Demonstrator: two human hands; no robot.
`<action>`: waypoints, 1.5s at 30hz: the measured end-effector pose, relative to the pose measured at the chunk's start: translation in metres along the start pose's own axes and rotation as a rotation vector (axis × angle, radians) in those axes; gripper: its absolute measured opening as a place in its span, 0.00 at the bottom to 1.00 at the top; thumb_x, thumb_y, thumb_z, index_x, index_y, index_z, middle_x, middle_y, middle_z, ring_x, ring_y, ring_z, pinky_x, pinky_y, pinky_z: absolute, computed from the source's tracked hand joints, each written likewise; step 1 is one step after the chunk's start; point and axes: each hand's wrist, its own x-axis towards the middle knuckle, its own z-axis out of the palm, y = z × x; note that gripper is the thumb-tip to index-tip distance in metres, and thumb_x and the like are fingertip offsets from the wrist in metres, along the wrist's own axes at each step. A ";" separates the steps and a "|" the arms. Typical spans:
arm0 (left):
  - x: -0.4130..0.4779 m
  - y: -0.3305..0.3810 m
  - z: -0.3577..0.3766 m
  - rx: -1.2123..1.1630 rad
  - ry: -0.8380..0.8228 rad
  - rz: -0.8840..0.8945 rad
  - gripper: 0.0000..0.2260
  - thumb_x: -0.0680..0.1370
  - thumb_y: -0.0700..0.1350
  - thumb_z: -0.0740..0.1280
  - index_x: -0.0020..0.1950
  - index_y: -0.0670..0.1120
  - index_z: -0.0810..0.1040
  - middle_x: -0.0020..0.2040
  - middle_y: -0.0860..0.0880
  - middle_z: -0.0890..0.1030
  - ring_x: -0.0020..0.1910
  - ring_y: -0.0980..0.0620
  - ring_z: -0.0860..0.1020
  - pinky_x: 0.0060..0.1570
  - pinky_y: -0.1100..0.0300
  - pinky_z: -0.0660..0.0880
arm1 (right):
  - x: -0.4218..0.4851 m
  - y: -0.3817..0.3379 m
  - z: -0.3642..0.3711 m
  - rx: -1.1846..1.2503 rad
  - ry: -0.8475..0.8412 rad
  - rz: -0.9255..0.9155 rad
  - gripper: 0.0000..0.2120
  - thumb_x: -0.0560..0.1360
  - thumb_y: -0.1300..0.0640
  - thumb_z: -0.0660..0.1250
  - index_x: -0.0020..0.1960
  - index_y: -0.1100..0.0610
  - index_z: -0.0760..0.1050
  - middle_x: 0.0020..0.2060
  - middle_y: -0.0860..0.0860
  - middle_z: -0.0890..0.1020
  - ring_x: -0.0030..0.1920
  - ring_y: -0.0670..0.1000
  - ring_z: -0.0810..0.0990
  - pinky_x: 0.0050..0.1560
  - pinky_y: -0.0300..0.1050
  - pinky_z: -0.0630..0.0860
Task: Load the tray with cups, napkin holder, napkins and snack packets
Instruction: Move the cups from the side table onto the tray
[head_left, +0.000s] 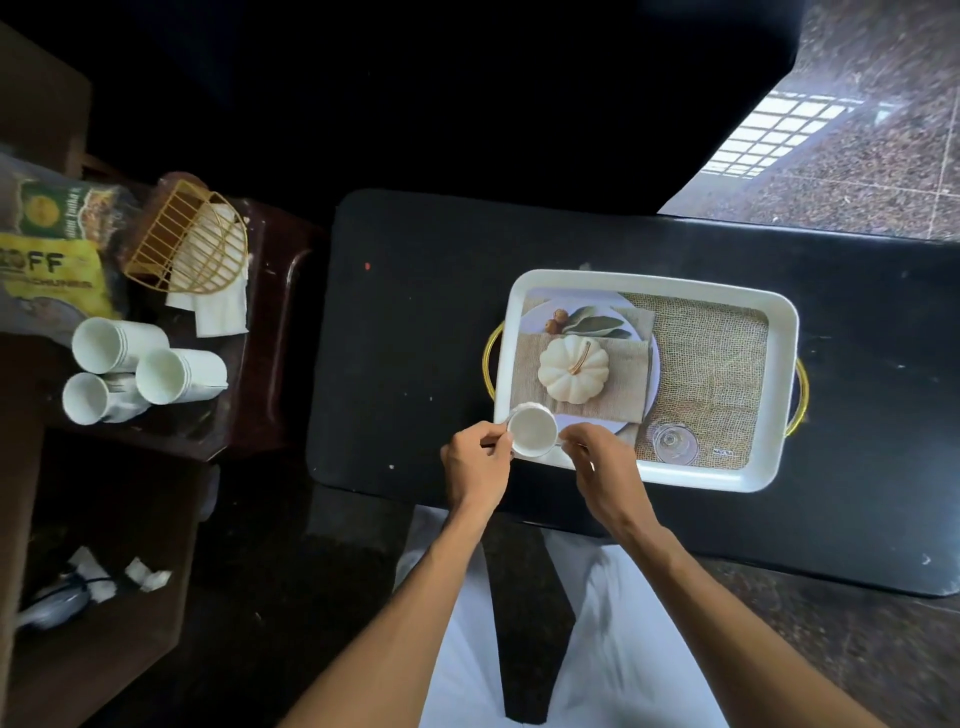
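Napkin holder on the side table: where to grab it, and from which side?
Judging by its pose, take the napkin holder by the curved top edge of its upper wire panel, coming from above and the right. It lies tipped over on the napkins, flat base toward the snack packets, so the arched rim is the free, raised part. The cups crowd the near side.

A black table (415, 338) sits at centre. A dark brown side table (270, 332) stands to its left. Speckled stone floor (857, 156) shows at upper right, reflecting a window grid (779, 130).
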 end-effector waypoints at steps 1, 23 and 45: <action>-0.001 -0.001 -0.001 0.006 -0.006 0.007 0.04 0.78 0.43 0.73 0.52 0.48 0.86 0.46 0.51 0.87 0.53 0.45 0.84 0.52 0.47 0.84 | 0.001 -0.001 0.000 0.000 -0.001 0.001 0.05 0.78 0.65 0.67 0.52 0.62 0.80 0.49 0.57 0.85 0.49 0.56 0.83 0.50 0.49 0.80; 0.004 -0.038 -0.253 -0.483 0.367 0.096 0.10 0.82 0.40 0.66 0.56 0.50 0.85 0.53 0.53 0.87 0.54 0.55 0.84 0.52 0.54 0.83 | 0.000 -0.209 0.075 0.249 0.136 -0.171 0.10 0.75 0.62 0.73 0.55 0.57 0.80 0.49 0.49 0.82 0.48 0.48 0.84 0.50 0.30 0.77; 0.102 -0.078 -0.362 -0.589 0.309 -0.067 0.16 0.86 0.42 0.61 0.73 0.45 0.75 0.65 0.48 0.80 0.63 0.47 0.81 0.59 0.48 0.82 | 0.083 -0.332 0.241 0.169 -0.093 -0.158 0.11 0.76 0.61 0.72 0.58 0.59 0.80 0.54 0.52 0.83 0.53 0.49 0.81 0.54 0.43 0.81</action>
